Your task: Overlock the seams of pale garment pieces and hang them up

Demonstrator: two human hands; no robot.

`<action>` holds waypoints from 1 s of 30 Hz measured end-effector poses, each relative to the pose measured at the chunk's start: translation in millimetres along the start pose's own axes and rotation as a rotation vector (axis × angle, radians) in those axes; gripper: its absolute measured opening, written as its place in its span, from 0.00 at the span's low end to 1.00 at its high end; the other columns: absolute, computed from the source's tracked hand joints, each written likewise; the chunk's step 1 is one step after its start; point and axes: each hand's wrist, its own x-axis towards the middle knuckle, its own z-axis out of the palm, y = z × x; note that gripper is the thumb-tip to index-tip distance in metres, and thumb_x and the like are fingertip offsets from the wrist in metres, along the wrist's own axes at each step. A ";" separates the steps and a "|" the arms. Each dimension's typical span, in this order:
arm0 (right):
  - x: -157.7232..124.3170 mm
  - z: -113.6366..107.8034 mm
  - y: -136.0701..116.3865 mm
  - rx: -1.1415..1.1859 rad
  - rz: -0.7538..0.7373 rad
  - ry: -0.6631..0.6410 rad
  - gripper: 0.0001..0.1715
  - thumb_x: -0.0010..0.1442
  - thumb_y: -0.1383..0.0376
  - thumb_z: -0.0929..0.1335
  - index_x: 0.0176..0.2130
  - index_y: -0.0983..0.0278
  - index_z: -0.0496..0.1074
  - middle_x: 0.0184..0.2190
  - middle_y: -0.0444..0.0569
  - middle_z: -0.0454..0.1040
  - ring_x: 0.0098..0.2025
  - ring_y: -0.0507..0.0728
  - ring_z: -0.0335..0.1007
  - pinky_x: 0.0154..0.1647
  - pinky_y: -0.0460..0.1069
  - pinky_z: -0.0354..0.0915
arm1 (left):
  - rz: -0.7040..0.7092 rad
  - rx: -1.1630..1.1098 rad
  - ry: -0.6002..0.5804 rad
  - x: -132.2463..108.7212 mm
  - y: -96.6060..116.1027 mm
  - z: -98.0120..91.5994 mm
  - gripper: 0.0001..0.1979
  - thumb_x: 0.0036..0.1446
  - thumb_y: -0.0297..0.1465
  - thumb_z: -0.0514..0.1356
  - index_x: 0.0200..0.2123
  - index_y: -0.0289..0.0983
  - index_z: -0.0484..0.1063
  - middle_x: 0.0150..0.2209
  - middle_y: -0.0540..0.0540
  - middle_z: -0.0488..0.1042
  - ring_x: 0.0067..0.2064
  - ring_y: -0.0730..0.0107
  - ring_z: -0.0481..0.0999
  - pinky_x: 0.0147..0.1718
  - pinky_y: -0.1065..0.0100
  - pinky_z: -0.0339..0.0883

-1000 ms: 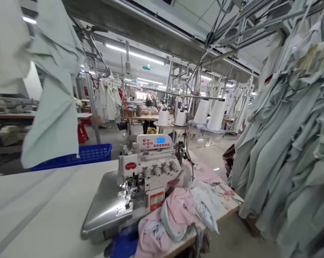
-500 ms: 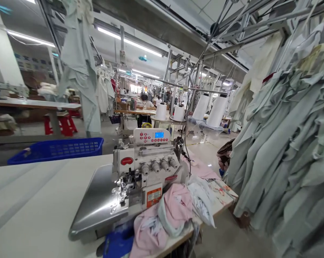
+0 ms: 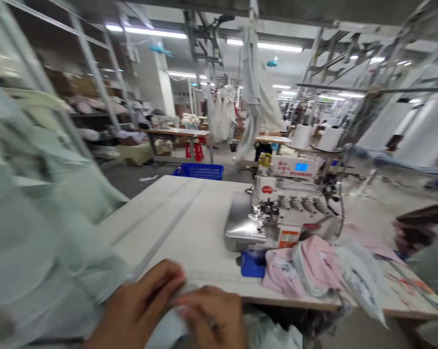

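At the front edge of the table, my left hand (image 3: 141, 303) and my right hand (image 3: 213, 315) are close together, blurred by motion. Both are closed with fingers pinched on a pale grey-green piece of fabric (image 3: 168, 329), part of which shows below and between them. The fingers hide the gripped edge. Ahead to the right, a white overlock sewing machine (image 3: 295, 194) with a lit blue display stands on the white tabletop (image 3: 161, 213). Pink and pale cloth (image 3: 320, 261) lies bunched in front of the machine.
Pale green garments (image 3: 37, 208) hang close on my left. A blue plastic basket (image 3: 200, 171) is beyond the table's far edge. White thread cones (image 3: 301, 136) stand behind the machine, with larger ones (image 3: 386, 123) at right. More pale cloth (image 3: 266, 332) hangs below the table's front edge.
My view has swung left, so the machine now appears farther right and the garments hanging on the left have come in. Both hands have entered at the bottom, holding pale fabric.
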 end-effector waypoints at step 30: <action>24.0 -35.1 -18.8 -0.126 -0.017 0.076 0.19 0.74 0.59 0.60 0.31 0.62 0.64 0.34 0.45 0.64 0.38 0.55 0.64 0.40 0.48 0.61 | 0.224 0.196 -0.205 27.3 94.1 -1.0 0.17 0.61 0.42 0.55 0.32 0.39 0.79 0.30 0.51 0.79 0.33 0.69 0.76 0.32 0.74 0.66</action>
